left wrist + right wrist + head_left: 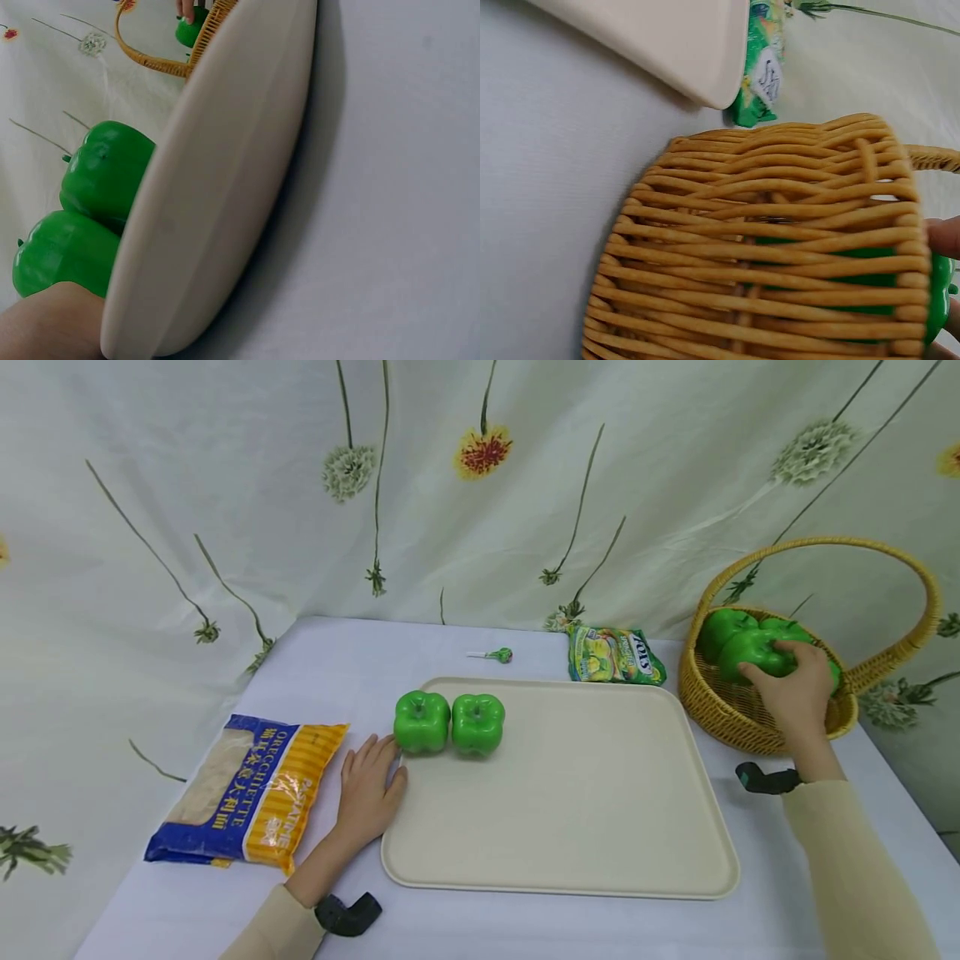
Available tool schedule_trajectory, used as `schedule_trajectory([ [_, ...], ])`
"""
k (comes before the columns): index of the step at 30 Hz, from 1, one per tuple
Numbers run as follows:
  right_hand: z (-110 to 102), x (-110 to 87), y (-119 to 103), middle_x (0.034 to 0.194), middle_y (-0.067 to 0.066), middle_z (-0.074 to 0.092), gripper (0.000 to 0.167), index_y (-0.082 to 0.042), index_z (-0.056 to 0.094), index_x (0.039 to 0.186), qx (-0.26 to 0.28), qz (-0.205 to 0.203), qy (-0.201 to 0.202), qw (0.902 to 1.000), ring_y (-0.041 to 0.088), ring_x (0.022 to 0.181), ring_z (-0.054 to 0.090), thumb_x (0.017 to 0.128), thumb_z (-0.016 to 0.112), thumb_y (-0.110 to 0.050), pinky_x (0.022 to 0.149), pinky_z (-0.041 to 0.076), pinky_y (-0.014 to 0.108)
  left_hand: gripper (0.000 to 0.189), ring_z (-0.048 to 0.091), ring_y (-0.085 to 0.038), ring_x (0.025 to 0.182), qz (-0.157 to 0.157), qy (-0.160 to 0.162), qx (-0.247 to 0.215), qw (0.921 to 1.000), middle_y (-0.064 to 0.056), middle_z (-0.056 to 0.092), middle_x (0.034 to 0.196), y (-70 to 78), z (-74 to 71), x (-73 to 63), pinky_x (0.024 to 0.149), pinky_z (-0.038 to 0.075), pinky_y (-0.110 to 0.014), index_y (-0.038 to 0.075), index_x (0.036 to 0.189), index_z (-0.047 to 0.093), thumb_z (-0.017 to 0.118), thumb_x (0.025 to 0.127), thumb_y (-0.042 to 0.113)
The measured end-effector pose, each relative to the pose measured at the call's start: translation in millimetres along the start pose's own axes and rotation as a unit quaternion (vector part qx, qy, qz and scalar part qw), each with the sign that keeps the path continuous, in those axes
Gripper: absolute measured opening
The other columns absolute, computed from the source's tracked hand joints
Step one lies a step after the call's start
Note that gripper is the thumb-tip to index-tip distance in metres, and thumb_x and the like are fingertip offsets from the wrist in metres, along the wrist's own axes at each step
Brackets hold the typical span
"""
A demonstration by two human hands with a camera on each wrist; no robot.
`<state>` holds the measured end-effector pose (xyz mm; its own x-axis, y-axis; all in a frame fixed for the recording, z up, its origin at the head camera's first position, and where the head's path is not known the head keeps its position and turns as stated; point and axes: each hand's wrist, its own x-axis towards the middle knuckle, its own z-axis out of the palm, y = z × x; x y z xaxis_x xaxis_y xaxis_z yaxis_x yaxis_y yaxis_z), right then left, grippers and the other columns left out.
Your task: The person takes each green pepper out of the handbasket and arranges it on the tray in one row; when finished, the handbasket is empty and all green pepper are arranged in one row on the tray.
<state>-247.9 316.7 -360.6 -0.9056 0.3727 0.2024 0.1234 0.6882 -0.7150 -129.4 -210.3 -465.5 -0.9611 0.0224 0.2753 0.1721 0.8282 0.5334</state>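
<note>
In the head view my right hand reaches into the wicker basket and grips a green bell pepper between thumb and fingers. More green peppers lie behind it in the basket. On the beige tray, two green bell peppers stand side by side near the upper left corner: a left one and a right one. My left hand rests at the tray's left edge with fingers extended, its fingertips close to the left pepper. Whether they touch it, I cannot tell.
A blue and yellow pasta bag lies left of my left hand. Behind the tray are a green lollipop and a green candy bag. The basket's tall handle arches over to the right. A flowered cloth hangs behind the table.
</note>
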Motion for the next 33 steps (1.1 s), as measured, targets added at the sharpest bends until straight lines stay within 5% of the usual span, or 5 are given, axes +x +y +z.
schedule_trajectory([
  [15,-21.6,-16.8,-31.8,0.146,0.018,0.045,0.061,-0.002,0.051,0.139,0.019,-0.054,0.045,0.9974,0.035,0.135,0.039,0.085,0.072,-0.021,0.113,0.033,0.051,0.041,0.028,-0.047,0.141,0.007,0.013,-0.003,0.9999,-0.024,0.049,0.142,2.7,-2.1,0.2,0.113,0.008,-0.068,-0.005,0.131,0.054,0.051,0.093,0.009],
  [19,-20.7,-26.6,-41.3,0.145,0.014,0.047,0.059,-0.002,0.055,0.136,0.038,-0.086,0.041,0.9948,0.030,0.132,0.042,0.082,0.075,-0.015,0.094,0.047,0.019,0.042,0.027,-0.046,0.142,0.005,0.007,-0.002,1.0000,-0.023,0.049,0.143,2.6,-2.4,0.7,0.114,0.008,-0.067,-0.005,0.132,0.053,0.051,0.093,0.008],
  [22,-16.4,-36.1,-47.4,0.145,0.014,0.045,0.059,0.000,0.054,0.136,0.057,-0.111,0.014,0.9920,0.030,0.130,0.045,0.083,0.076,-0.013,0.075,0.041,-0.001,0.042,0.027,-0.046,0.142,0.005,0.005,-0.003,1.0000,-0.024,0.048,0.143,2.4,-2.9,0.5,0.114,0.007,-0.067,-0.005,0.133,0.053,0.051,0.093,0.009],
  [29,13.0,-57.3,-51.8,0.140,0.018,0.049,0.053,0.007,0.059,0.126,0.100,-0.223,-0.044,0.9686,-0.013,0.107,0.045,0.077,0.078,0.000,0.076,0.043,-0.001,0.043,0.025,-0.045,0.143,-0.001,-0.004,-0.008,1.0000,-0.023,0.047,0.144,0.7,-3.4,-0.3,0.115,0.004,-0.066,-0.004,0.134,0.052,0.051,0.094,0.012],
  [33,34.6,-69.5,-58.1,0.138,0.022,0.050,0.053,0.009,0.060,0.122,0.128,-0.264,-0.098,0.9510,-0.016,0.109,0.042,0.073,0.079,0.008,0.077,0.045,0.001,0.044,0.025,-0.045,0.143,-0.001,-0.004,-0.008,1.0000,-0.023,0.047,0.144,0.2,-2.6,-0.5,0.115,0.004,-0.066,-0.004,0.135,0.051,0.051,0.094,0.012],
])
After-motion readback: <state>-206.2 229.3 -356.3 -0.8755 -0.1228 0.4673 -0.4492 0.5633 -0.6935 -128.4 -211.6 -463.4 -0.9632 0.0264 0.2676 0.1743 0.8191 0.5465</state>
